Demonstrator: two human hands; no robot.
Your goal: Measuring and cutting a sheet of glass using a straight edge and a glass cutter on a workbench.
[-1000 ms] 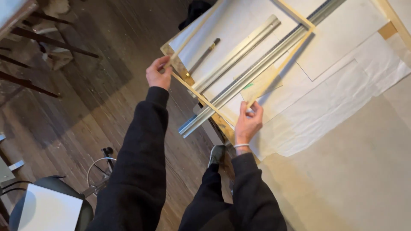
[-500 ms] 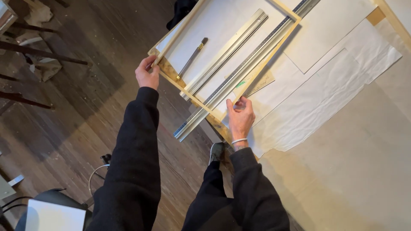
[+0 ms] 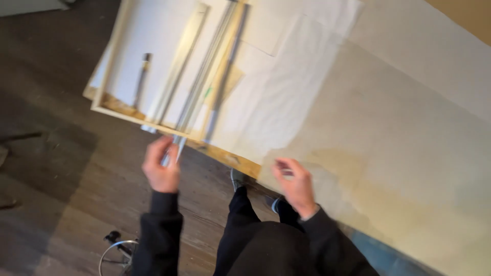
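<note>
Paper-covered table (image 3: pixel 399 153): left hand (image 3: pixel 161 166) pinches metal rail (image 3: pixel 202 84) end; right hand (image 3: pixel 294 181) loosely curled, apart.

Shiny metal rails (image 3: pixel 197 97), raw wooden frame (image 3: pixel 153 118)

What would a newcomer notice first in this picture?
The wooden frame with white canvas lies at the table's near-left edge, with long metal rails resting across it. The left hand grips the end of one rail that juts over the edge, while the right hand hovers, blurred, above the paper-covered table.
</note>
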